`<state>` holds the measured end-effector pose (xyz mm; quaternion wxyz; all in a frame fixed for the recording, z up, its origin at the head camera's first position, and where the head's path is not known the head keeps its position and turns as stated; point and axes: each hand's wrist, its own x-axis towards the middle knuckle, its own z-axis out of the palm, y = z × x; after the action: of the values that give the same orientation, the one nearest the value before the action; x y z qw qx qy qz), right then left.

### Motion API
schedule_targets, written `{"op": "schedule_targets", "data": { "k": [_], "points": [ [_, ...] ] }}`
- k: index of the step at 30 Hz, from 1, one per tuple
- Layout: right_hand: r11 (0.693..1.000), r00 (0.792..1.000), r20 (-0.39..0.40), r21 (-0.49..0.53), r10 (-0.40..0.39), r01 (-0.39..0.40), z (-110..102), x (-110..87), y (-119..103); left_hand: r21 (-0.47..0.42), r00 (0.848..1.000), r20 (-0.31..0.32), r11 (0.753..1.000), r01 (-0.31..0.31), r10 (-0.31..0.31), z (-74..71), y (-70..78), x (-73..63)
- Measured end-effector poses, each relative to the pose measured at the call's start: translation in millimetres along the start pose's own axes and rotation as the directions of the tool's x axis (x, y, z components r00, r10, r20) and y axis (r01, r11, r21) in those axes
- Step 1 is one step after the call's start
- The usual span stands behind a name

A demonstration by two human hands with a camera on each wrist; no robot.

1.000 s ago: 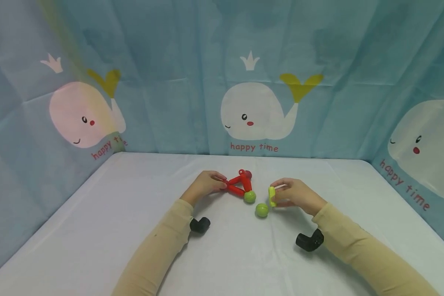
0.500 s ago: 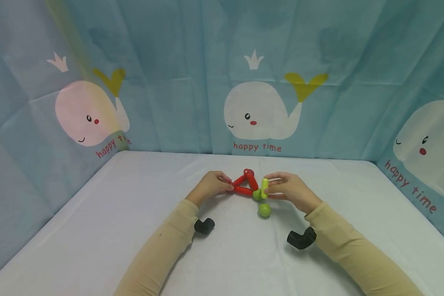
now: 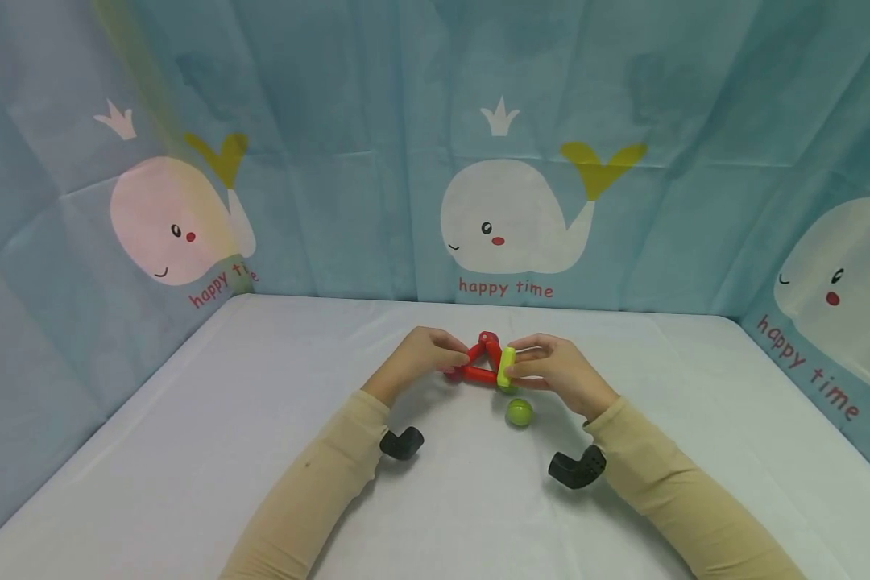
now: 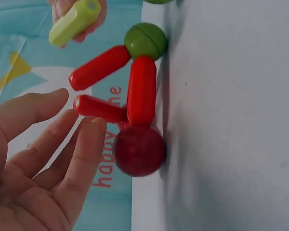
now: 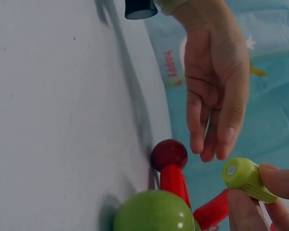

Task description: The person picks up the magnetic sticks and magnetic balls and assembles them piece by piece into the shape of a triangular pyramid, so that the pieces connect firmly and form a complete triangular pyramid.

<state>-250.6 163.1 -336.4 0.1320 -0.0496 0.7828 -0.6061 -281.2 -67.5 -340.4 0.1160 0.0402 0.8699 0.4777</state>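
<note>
In the right wrist view, my right hand pinches a yellow-green rod between thumb and fingers, holding it above the table. Red rods lie ahead of my left hand, joined to a dark red ball and a green ball. Two of them slant up with free ends near each other. Fingers of the left hand are loosely bent and stand just apart from the nearest rod tip. From the head, the yellow-green rod partly covers the joined green ball.
A loose green ball sits on the white table, nearer the body than the red rods. Black camera mounts stick out from both wrists. A blue curtain with whale prints rises behind the table.
My right hand has carried the yellow-green rod leftward to the red rods. My left hand has come off the red piece it was touching and shifted slightly right.
</note>
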Motion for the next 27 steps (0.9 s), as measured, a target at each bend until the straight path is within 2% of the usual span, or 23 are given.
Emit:
{"op": "schedule_targets", "data": {
  "k": [6,14,17,24,27],
  "points": [
    [0.998,0.998,0.001,-0.036,-0.056,0.056,8,-0.3,-3,-0.051,0.999,0.028,0.998,-0.024,0.025,6.0,9.8,-5.5],
    [0.995,0.997,-0.023,-0.074,-0.072,0.070,14,-3.4,0,-0.103,0.997,0.051,0.994,-0.047,0.053,15.8,14.4,-9.3],
    [0.994,0.996,-0.019,-0.078,-0.082,0.080,15,-5.5,1,-0.113,0.998,0.052,0.993,-0.038,0.044,19.5,15.0,-10.4],
    [0.991,0.994,-0.010,-0.085,-0.108,0.107,18,-5.8,4,-0.075,0.998,0.020,0.996,-0.056,0.057,21.2,15.1,-14.4],
    [0.990,0.993,-0.016,-0.087,-0.116,0.114,18,-6.3,5,-0.098,0.997,0.034,0.993,-0.060,0.064,22.9,16.0,-15.1]
  ]
}}
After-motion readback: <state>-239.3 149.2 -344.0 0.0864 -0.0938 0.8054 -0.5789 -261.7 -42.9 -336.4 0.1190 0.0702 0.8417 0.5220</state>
